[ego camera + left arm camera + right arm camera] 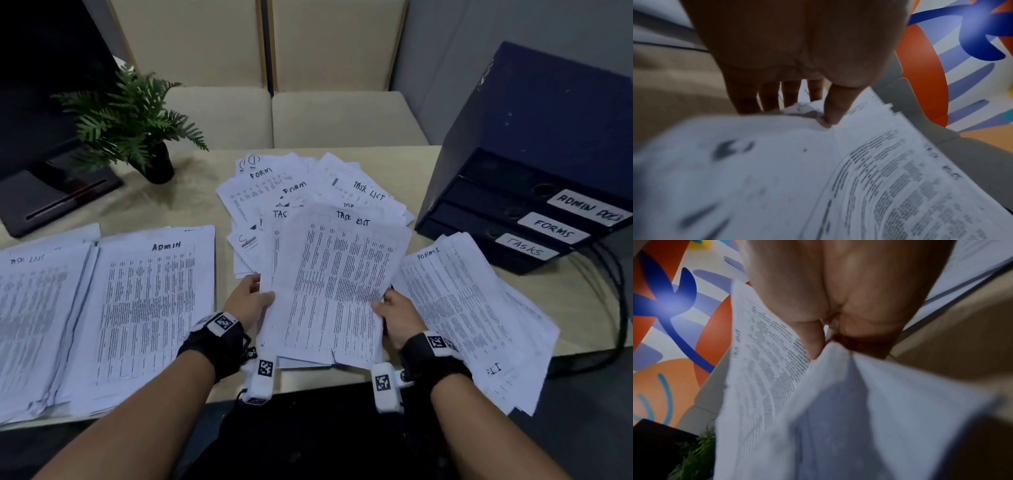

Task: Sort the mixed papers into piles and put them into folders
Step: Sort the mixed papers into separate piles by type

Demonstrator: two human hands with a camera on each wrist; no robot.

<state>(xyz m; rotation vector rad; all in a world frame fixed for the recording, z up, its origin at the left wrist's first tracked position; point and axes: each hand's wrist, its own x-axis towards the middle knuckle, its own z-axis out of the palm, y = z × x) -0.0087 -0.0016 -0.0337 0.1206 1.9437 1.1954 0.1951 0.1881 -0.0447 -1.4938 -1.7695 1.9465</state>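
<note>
A loose sheaf of printed sheets (337, 284), its top page hand-lettered "TASK LIST", sits at the middle of the counter (191, 192) with its near edge hanging over the front. The left grip (248, 301) pinches its left edge and the right grip (394, 315) its right edge, thumbs on top and fingers underneath. A sheet peeking out below reads "TAS".

Sorting looks to be under way, with filing not yet begun. This sheaf seems bound for the "TASK LIST" pile (34, 308) at the far left, so the next move means carrying it across the "ADMIN" pile (147, 308) without letting the sheets fan out. The lower pages should be checked first, as not all their headings show.

Just right of the sheaf lies the "FORMS" pile (462, 308). Beyond it spreads the unsorted heap (291, 185), where "FORM" shows twice and "TASK LIST" once.

At the right stand stacked dark blue folders (513, 212), with white labels reading "ADMIN DOCS", "FORMS" and "TASKS".
</note>
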